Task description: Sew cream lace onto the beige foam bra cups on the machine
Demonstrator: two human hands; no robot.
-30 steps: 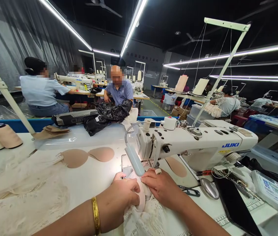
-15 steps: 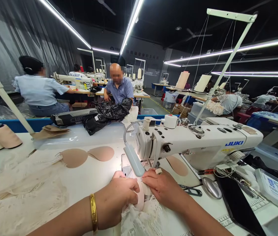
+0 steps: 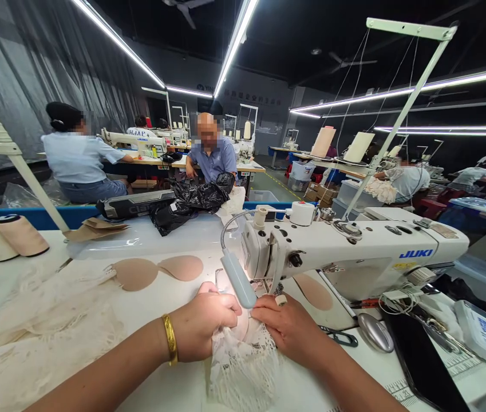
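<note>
A piece of cream lace fabric [image 3: 245, 366] hangs toward me over the table's front, its far end under the head of a white sewing machine [image 3: 354, 243]. My left hand [image 3: 202, 320], with a gold bangle at the wrist, is closed on the fabric's left side. My right hand [image 3: 288, 326] pinches its right side, close by the presser foot area. The grey lamp [image 3: 239, 283] on a bendy neck hides the needle and part of the cloth between my fingers.
Beige oval pads [image 3: 135, 274] lie at the back left, with more lace fabric [image 3: 54, 337] nearer. On the right are a thread snipper [image 3: 339, 336], a silver oval object [image 3: 375, 332] and a black phone [image 3: 423, 360]. Thread cones [image 3: 22, 234] stand far left. Co-workers sit beyond.
My left hand has shifted slightly forward, and the lace now lies flatter and more spread between my hands. The pale pink edge seen before is mostly covered. The view has turned slightly left.
</note>
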